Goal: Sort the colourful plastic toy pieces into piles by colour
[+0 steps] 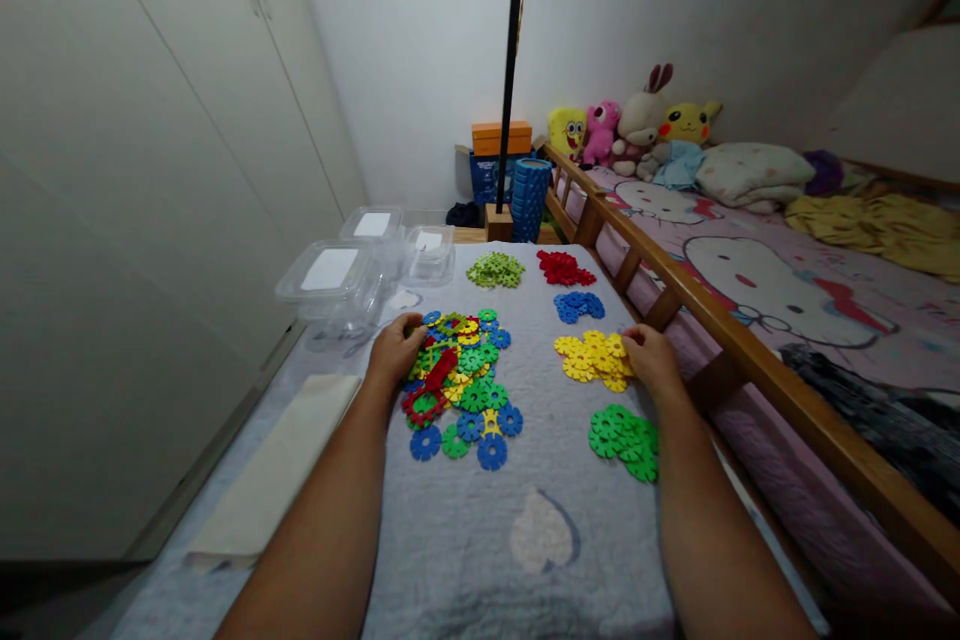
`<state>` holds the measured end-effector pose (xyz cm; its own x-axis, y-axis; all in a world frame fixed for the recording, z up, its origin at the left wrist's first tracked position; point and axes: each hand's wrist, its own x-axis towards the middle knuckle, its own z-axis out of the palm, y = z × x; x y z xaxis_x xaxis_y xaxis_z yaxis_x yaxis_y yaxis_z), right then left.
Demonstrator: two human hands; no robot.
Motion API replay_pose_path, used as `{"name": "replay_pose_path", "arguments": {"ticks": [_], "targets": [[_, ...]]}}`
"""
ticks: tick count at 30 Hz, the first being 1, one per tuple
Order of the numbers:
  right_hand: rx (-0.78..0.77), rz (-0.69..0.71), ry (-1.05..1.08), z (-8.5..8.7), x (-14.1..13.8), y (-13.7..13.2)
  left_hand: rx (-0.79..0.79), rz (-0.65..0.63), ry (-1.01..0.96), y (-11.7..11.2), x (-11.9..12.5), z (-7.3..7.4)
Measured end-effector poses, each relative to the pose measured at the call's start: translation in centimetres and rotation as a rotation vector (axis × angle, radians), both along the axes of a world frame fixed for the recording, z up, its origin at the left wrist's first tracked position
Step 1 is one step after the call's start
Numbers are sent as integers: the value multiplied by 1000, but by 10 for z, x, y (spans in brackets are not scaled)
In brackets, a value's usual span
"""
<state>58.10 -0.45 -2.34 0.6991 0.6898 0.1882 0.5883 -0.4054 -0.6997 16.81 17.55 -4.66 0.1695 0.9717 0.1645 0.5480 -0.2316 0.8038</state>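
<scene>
As far as the head view shows, five colours lie in separate heaps on your cloth-covered bench [544, 450]: light green pieces [495, 269] and red pieces [564, 268] at the far end, blue pieces [579, 306] nearer, then yellow pieces [592, 358], and dark green pieces [622, 435] closest to you. That portion is judged done. Outstanding is the mixed pile [469, 360] to their left, all colours lying together; by appearance, a large share is left. Your left hand [396, 350] is at the pile's left edge, fingers curled; whether its grip holds a piece cannot be told. Your right hand [651, 360] is at the right edge of the yellow pieces, its grip likewise undetermined. Clear boxes [356, 295] stand at the far left.
</scene>
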Motion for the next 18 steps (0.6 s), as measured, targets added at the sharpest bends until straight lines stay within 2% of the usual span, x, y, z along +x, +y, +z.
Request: {"name": "replay_pose_path", "arguments": {"ticks": [6,11,15,18], "targets": [[-46,30,-80,0,-2,0,2,-5,19,1,-1,0],[45,47,-282,8,-19,4,5,-7,35,2,-1,-1],[132,256,-316,20,-61,16,9,-10,38,3,-1,-3],[104,465,-264,25,-102,29,4,-5,29,3,-1,-5]]}}
